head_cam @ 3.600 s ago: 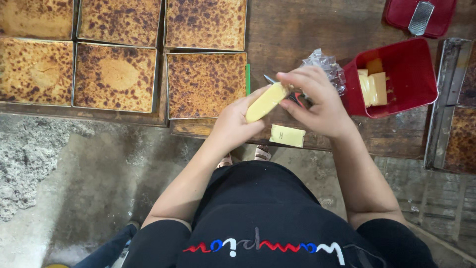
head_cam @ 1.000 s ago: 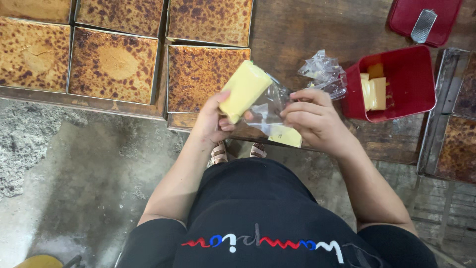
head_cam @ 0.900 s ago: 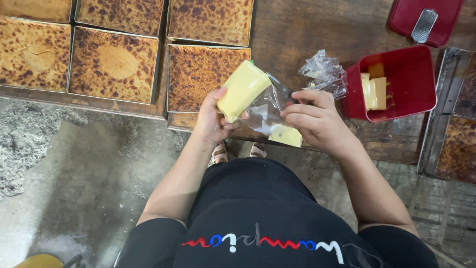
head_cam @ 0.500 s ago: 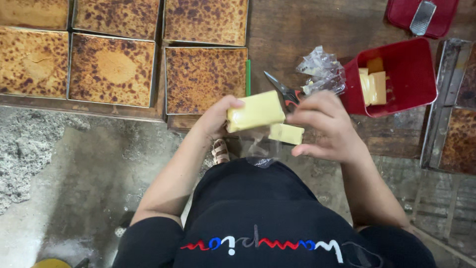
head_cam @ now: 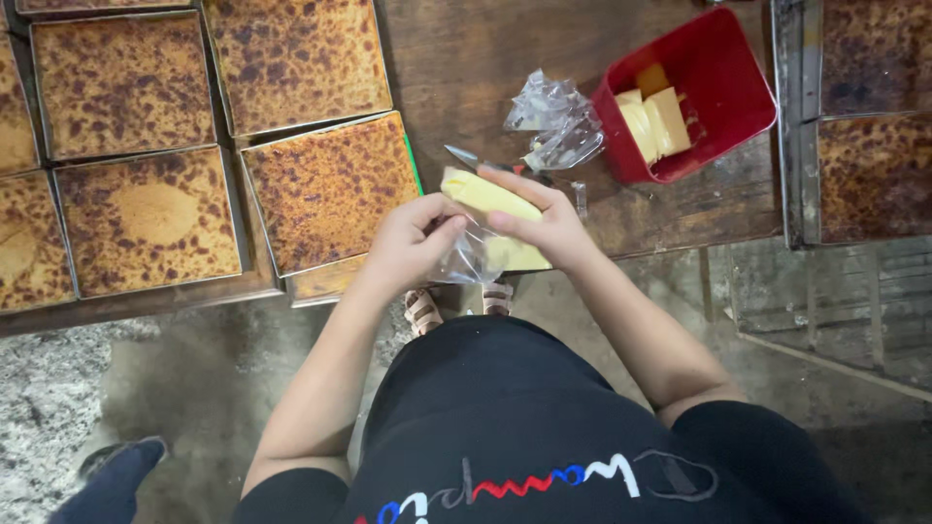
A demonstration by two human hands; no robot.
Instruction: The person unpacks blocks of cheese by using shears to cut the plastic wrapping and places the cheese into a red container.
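Dark wooden tabletop point(head_cam: 466, 58), worn, over a rough concrete floor. Square pans of brown-speckled baked cake point(head_cam: 330, 189), several, fill its left half up to the near edge. Red plastic tub point(head_cam: 738, 92), right of centre, holds yellow slabs. Crumpled clear wrappers point(head_cam: 558, 121) lie just beside the tub. Yellow block point(head_cam: 485, 194), over the near edge, gripped by right hand point(head_cam: 539, 218), fingers curled on top. Left hand point(head_cam: 413, 243) pinches clear film point(head_cam: 466, 257) beneath it. Step, by judgement: unwrapping; peeling film clear comes next.

Both hands point(head_cam: 485, 233) grip yellow block point(head_cam: 485, 194), clear wrapper point(head_cam: 466, 257).
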